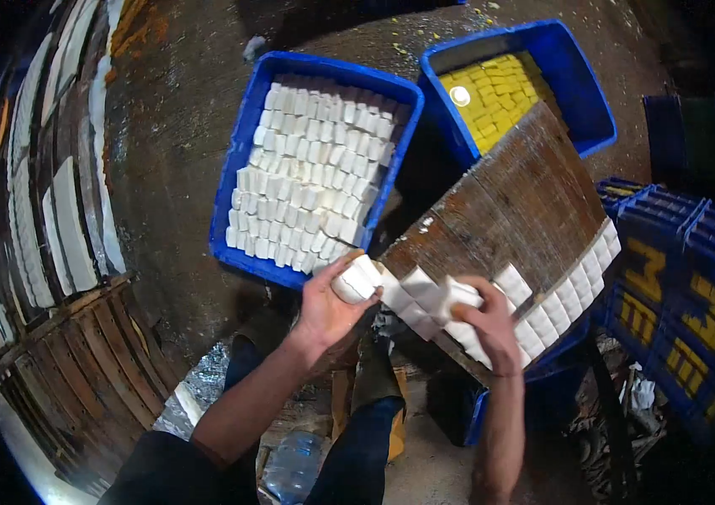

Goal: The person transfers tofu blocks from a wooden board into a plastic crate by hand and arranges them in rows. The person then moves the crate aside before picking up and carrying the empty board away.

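Currently, I have my left hand (325, 310) wrapped around white blocks (357, 280) near the packed blue crate (341, 71), my right hand (494, 326) clamped on a white piece (458, 296) over the wooden board (505, 202).

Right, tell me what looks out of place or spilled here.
A round white thing stands out at the left of the yellow blocks in the upper-right blue bin; its colour and shape differ from theirs. Small yellow bits also litter the floor beside that bin, looking like spillage.
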The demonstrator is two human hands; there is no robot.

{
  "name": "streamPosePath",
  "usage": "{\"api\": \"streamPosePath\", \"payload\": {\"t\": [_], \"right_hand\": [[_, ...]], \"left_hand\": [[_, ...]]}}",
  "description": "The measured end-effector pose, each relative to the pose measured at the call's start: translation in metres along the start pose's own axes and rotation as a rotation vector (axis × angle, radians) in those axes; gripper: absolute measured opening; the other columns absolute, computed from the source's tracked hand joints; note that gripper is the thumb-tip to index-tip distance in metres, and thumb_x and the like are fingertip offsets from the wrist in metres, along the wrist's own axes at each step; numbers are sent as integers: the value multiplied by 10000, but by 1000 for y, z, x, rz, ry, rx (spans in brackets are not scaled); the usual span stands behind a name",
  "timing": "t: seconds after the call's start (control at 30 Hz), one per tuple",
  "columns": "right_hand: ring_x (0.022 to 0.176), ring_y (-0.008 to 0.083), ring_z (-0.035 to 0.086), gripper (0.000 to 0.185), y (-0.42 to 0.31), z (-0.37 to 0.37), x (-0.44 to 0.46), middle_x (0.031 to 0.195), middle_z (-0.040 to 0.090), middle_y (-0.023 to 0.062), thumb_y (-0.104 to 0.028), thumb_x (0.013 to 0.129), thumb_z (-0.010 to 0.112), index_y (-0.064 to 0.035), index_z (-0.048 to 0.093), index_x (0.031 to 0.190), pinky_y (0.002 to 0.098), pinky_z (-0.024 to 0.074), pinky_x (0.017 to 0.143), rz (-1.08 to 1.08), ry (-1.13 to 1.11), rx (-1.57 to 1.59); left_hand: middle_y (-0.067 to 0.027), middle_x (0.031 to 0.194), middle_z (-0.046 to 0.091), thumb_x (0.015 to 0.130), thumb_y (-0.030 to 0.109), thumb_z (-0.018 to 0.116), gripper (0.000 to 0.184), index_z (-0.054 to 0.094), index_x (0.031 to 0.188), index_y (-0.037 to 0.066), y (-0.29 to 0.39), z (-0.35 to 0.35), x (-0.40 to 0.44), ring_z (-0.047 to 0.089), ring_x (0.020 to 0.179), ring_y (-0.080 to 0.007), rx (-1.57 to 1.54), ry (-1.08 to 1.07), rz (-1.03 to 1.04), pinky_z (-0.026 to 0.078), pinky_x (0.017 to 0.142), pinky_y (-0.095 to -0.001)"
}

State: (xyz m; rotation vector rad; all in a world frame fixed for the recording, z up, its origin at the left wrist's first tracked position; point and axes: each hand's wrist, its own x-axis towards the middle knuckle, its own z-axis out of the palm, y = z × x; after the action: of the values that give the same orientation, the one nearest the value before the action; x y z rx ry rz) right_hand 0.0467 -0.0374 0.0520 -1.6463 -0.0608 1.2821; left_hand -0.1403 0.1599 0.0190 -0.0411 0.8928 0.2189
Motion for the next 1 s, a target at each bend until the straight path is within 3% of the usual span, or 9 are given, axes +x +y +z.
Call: {"api": "streamPosePath", "payload": {"t": [0.2,0.4,0.47,0.6,0.7,0.73,0.9,0.97,1.0], "right_hand": [[855,156,639,482,-1,162,132,986,685,83,-173,750,762,14,629,1174,298,519,771,13,4,71],[857,357,680,523,51,233,220,882,687,257,-324,727,731,53,648,1080,402,517,776,-120,478,-632],[854,380,667,484,51,238,228,870,671,273,-323,785,665,76,618,1054,423,506,759,140,287,-604],[1025,381,629,508,86,209,235,1010,645,302,-337,875,555,80,564,1165,429,476,860,34,65,-574],[1169,344,575,572,26,209,197,1177,599,307,-317,851,608,24,522,1302,400,447,955,-15,269,-372],[1213,340,545,623,-8,208,182,1241,572,289,-311,836,639,2,484,1351,391,429,986,-74,18,-499],[965,234,653,460,-64,200,190,1120,665,160,-191,724,764,-46,656,1147,340,510,820,-174,-458,-725],[764,161,667,358,-72,193,205,859,708,110,-168,732,754,-42,693,1062,309,529,694,-24,-422,-637],[743,118,647,365,-84,193,211,788,695,75,-169,729,757,-30,690,1061,295,523,695,63,-444,-716]], "left_hand": [[-142,1202,586,956,250,488,383,519,1269,32,82,-51,2,580,1084,-283,41,69,95,495,906,-444],[-117,1199,591,947,240,512,374,525,1255,27,131,-82,18,573,1102,-247,105,175,137,467,931,-427],[-114,1199,591,947,240,513,376,525,1254,23,140,-87,26,570,1108,-243,98,184,127,459,941,-424],[-111,1204,588,948,244,507,375,529,1252,26,143,-94,42,570,1102,-233,113,172,101,455,944,-425],[-99,1188,582,982,322,458,383,518,1251,56,137,-78,54,575,1085,-229,120,144,40,460,929,-429],[-95,1183,579,995,360,436,398,511,1250,64,133,-70,58,576,1082,-229,124,139,-1,462,926,-430],[-101,1161,570,961,629,341,641,468,1278,87,123,-41,96,579,1055,-231,-101,-13,-206,441,950,-440],[-119,1201,556,917,709,343,773,396,1359,77,113,-68,129,566,1093,-251,-495,-781,-314,381,1028,-447],[-119,1201,556,917,709,343,773,396,1359,77,115,-52,126,566,1093,-251,-497,-780,-319,381,1028,-447]]}}
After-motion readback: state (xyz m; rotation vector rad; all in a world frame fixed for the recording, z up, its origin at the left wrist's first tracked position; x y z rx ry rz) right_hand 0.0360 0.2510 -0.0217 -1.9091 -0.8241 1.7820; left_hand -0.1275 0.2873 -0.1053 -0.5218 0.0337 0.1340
